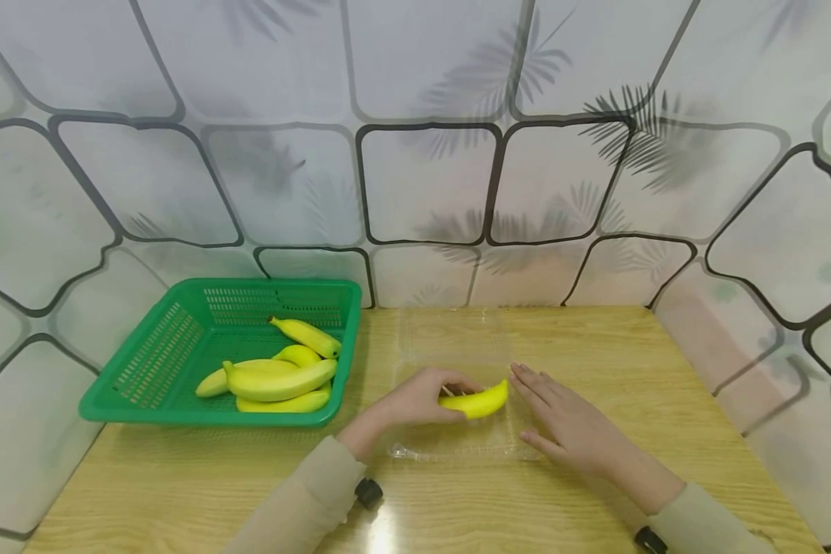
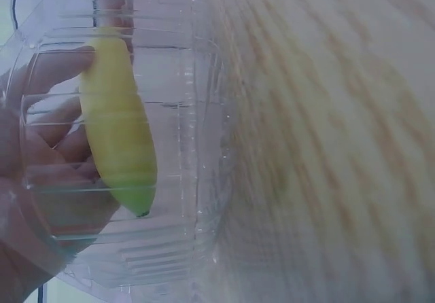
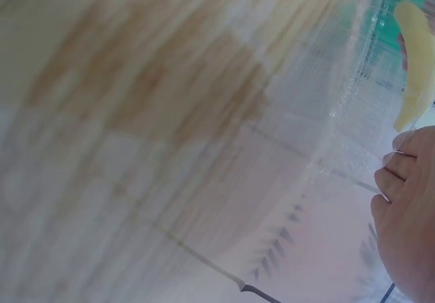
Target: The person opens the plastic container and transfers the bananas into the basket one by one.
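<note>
My left hand (image 1: 425, 398) grips a small yellow banana (image 1: 483, 402) at its left end, thumb on the near side and fingers behind. A clear plastic clamshell box (image 1: 450, 450) lies below on the table, its lid (image 1: 450, 331) folded back toward the wall. Seen through the box wall (image 2: 183, 147) in the left wrist view, the banana (image 2: 121, 119) has a greenish tip. Beside the box's right edge, my right hand (image 1: 578, 427) has its fingers extended and holds nothing. In the right wrist view, that hand's fingertips (image 3: 401, 140) are just below the banana (image 3: 416, 65).
To the left stands a green plastic basket (image 1: 208, 417) with slotted sides, holding several yellow bananas (image 1: 280, 382) piled toward its right side. Under everything is a wood-grain table (image 1: 616, 354). Patterned cloth walls (image 1: 429, 185) rise at the back and both sides.
</note>
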Available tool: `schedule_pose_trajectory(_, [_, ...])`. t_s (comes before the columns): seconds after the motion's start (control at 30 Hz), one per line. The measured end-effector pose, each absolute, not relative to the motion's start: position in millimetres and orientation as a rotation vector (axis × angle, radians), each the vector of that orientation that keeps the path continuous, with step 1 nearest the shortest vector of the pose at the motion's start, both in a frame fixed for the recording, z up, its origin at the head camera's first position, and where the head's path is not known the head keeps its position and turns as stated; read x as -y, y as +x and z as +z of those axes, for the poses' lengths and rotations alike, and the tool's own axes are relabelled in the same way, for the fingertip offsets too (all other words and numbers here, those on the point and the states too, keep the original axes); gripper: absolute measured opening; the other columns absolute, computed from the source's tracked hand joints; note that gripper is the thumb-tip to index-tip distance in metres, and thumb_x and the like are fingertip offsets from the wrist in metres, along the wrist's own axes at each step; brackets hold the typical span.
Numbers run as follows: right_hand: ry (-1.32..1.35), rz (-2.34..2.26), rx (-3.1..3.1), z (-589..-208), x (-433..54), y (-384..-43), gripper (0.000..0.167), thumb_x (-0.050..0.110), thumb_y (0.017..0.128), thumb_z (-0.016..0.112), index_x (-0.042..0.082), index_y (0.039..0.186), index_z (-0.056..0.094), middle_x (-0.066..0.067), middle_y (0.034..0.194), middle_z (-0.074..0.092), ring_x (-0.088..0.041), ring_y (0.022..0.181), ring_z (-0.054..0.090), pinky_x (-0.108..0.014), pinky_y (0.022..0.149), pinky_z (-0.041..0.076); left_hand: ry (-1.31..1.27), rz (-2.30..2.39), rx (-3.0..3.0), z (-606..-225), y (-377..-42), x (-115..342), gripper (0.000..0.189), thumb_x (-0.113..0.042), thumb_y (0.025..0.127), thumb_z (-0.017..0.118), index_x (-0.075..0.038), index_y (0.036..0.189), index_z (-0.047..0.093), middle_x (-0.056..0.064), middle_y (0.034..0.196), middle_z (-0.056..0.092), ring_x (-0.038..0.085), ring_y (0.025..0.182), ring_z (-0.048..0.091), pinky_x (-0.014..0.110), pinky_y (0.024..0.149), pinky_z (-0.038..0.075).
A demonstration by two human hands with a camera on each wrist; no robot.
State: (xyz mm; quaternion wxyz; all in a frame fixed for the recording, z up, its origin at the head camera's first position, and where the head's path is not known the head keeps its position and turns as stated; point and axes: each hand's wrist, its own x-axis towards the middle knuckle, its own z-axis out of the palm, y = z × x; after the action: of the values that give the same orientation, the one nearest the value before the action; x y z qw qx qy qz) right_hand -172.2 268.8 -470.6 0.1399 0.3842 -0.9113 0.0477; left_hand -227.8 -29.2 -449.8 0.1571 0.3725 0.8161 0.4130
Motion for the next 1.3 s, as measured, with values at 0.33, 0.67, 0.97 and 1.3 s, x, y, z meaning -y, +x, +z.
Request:
schedule_pose_trajectory(0.33, [1.122, 0.153, 2.625, -472, -268, -172, 0.078, 0.033, 0.098, 0.074, -0.006, 0.158, 0.043, -0.024, 0.167, 0.041, -0.040, 0.151, 0.045, -0.019, 0.133, -0.007, 1.040, 1.211, -2.320, -442, -223, 31, 0.041, -0.005, 0.093, 0.079, -0.003, 0.133, 0.072, 0.012, 0.124, 0.076, 0.017, 0.107, 0.070, 0.020, 0.092, 0.057])
schedule_pose_trajectory(0.67, [1.106, 0.155, 2.644, -471, -268, -172, 0.080, 0.033, 0.099, 0.073, -0.005, 0.160, 0.039, -0.023, 0.168, 0.039, -0.040, 0.152, 0.045, -0.018, 0.132, -0.007, 1.092, 1.197, -2.354, -431, -218, 36, 0.039, -0.004, 0.094, 0.077, -0.003, 0.133, 0.072, 0.012, 0.127, 0.076, 0.021, 0.110, 0.071, 0.022, 0.095, 0.058])
schedule_pose_trajectory(0.97, [1.101, 0.165, 2.647, -470, -267, -172, 0.080, 0.033, 0.099, 0.073, -0.004, 0.160, 0.039, -0.023, 0.168, 0.039, -0.040, 0.151, 0.044, -0.018, 0.132, -0.007, 1.120, 1.187, -2.396, -419, -212, 43, 0.041, -0.005, 0.094, 0.078, -0.004, 0.135, 0.071, 0.011, 0.131, 0.075, 0.023, 0.111, 0.071, 0.027, 0.099, 0.059])
schedule_pose_trajectory(1.3, [1.095, 0.172, 2.647, -469, -265, -173, 0.080, 0.033, 0.099, 0.073, -0.004, 0.161, 0.039, -0.024, 0.167, 0.040, -0.040, 0.152, 0.044, -0.016, 0.130, -0.010, 1.174, 1.166, -2.447, -406, -205, 50, 0.042, -0.006, 0.094, 0.078, -0.004, 0.135, 0.071, 0.011, 0.129, 0.076, 0.023, 0.108, 0.072, 0.023, 0.095, 0.059])
